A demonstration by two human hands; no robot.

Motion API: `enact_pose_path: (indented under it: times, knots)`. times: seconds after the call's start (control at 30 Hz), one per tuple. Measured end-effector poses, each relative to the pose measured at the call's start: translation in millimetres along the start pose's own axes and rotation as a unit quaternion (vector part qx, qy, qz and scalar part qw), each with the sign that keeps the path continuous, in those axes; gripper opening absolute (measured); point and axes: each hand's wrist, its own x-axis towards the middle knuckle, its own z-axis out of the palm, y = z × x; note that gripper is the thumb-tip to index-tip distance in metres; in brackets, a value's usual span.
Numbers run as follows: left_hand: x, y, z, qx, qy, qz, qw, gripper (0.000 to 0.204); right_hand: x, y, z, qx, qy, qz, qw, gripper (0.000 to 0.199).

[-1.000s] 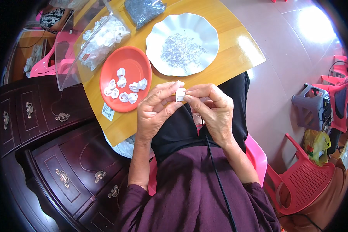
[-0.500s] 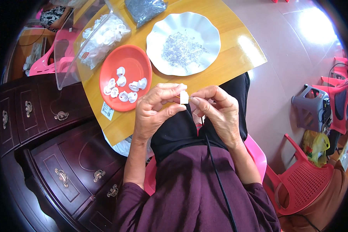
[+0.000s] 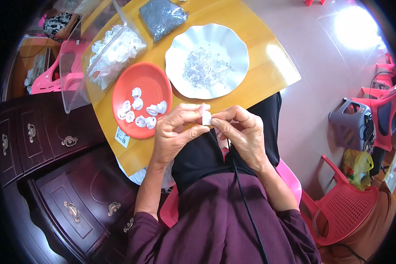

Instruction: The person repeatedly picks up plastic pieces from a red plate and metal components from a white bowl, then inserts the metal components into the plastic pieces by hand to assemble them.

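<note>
Between the thumb and fingers of my left hand (image 3: 169,132) is a small white plastic part (image 3: 206,118), held up above my lap. My right hand (image 3: 248,134) pinches thumb and forefinger together right against the part's right side. Whatever sits in that pinch is too small to make out. To the left, a round orange-red plate (image 3: 141,78) bears several white plastic parts (image 3: 137,104). Beyond my hands stands a white wavy-rimmed plate (image 3: 176,57) with a heap of small, thin, shiny pieces (image 3: 207,66) in it.
A clear bag (image 3: 114,50) of white parts lies at the table's left, and a grey plastic packet (image 3: 163,20) at the back. Dark drawers (image 3: 70,185) stand to my left. Pink chairs (image 3: 345,207) and a grey stool (image 3: 350,125) are on the right.
My right fingertips have moved left, closing the small gap to the white part. The whole view has shifted slightly, so the table sits lower in the picture.
</note>
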Motion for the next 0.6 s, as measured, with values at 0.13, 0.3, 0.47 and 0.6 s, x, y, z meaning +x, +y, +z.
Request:
enact_pose_path:
  times: [0.13,0.3,0.47,0.6]
  knots:
    - [15.5,15.9,-15.9,0.004,0.033,0.003,0.999,0.033,27.5,-19.7,2.1,-0.093,-0.045,0.008,0.995,0.014]
    - [56.2,61.1,-82.2,0.35,0.224,0.215,0.884,0.03,87.6,-26.5,-24.4,-0.392,0.046,-0.171,0.903,0.014]
    - [88.5,85.0,-151.0,0.44,0.292,0.245,0.813,0.036,128.8,-21.6,-28.1,-0.523,0.052,-0.2,0.827,0.011]
    - [94.7,78.9,-159.1,0.541,0.302,0.246,0.745,0.036,141.5,-18.8,-24.8,-0.541,0.035,-0.198,0.817,0.011]
